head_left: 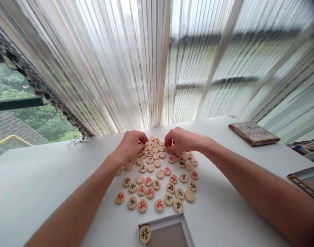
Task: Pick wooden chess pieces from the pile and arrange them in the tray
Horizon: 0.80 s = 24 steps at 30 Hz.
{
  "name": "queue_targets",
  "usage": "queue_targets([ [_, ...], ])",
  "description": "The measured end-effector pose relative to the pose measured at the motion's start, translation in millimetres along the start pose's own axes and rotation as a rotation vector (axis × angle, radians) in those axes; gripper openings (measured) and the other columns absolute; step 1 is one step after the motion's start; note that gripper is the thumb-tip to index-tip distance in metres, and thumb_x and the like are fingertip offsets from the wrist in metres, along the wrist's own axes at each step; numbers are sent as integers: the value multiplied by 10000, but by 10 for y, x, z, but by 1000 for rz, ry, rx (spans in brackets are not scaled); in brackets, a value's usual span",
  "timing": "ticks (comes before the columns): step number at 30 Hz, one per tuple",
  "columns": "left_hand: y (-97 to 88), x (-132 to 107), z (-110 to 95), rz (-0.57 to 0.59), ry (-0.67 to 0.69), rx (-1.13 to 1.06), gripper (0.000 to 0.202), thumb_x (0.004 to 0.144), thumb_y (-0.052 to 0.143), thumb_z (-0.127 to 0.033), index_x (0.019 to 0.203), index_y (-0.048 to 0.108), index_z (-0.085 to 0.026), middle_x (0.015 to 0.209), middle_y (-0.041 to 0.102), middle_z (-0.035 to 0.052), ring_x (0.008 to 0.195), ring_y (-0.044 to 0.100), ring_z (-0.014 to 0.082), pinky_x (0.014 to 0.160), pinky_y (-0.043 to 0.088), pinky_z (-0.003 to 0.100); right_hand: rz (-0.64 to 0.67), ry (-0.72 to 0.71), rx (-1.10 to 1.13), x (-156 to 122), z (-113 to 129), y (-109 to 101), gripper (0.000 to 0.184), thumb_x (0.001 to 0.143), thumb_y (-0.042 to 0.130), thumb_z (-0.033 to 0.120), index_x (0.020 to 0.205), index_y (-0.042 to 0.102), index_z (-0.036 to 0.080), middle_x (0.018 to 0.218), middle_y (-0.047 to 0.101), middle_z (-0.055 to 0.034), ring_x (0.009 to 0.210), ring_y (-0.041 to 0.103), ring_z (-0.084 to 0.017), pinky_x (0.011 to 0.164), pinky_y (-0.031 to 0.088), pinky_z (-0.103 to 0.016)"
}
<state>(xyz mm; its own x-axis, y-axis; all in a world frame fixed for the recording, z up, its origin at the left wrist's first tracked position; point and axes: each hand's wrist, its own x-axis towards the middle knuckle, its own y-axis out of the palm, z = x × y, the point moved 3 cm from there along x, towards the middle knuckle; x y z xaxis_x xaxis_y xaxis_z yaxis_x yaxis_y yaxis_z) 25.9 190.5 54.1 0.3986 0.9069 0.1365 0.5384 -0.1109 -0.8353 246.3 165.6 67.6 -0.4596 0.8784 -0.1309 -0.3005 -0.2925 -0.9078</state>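
Several round wooden chess discs (157, 178) with red or black characters lie spread on the white table (43, 185). My left hand (131, 145) rests at the far left of the pile, fingers curled and pinched on a disc. My right hand (178, 140) sits at the far right of the pile, fingers likewise pinched down on a disc among the far ones. One disc with a black character (144, 234) lies in the corner of a shallow box tray (184, 226) near me.
A closed box lid (253, 133) lies at the far right of the table, and another tray (307, 181) sits at the right edge. Striped sheer curtains (151, 68) hang behind the table; a window with greenery shows at left.
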Motion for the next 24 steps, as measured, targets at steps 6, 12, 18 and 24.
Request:
queue_targets([
  [6, -13, -11, -13, 41, 32, -12, 273, 824, 658, -77, 972, 839, -217, 992, 837, 36, 921, 795, 222, 765, 650, 284, 13, 4, -5, 12, -5, 14, 134, 830, 745, 209, 929, 834, 194, 935, 808, -64, 781, 714, -188, 670, 539, -279],
  [12, -8, 10, 70, 65, 71, 34, 491, 732, 572, 8, 1048, 844, -251, 1013, 830, 16, 930, 776, 216, 826, 638, 290, 24, 23, -13, 10, -17, 24, 119, 827, 747, 219, 921, 804, 175, 938, 798, -85, 760, 702, -196, 618, 507, -276],
  [18, -1, 18, 93, -10, 84, 114, 403, 795, 560, -37, 1033, 831, -217, 1021, 802, 63, 969, 751, 254, 898, 624, 378, 16, 16, -27, 16, -23, 41, 135, 832, 728, 205, 945, 793, 170, 899, 777, -88, 734, 671, -193, 618, 481, -287],
  [24, 12, 19, 48, -75, 122, 147, 305, 908, 585, -150, 1115, 801, -206, 1177, 784, 79, 1073, 732, 277, 1025, 577, 439, -4, -21, -30, 39, -40, 74, 131, 812, 737, 210, 933, 774, 178, 911, 770, -77, 740, 648, -186, 611, 459, -278],
])
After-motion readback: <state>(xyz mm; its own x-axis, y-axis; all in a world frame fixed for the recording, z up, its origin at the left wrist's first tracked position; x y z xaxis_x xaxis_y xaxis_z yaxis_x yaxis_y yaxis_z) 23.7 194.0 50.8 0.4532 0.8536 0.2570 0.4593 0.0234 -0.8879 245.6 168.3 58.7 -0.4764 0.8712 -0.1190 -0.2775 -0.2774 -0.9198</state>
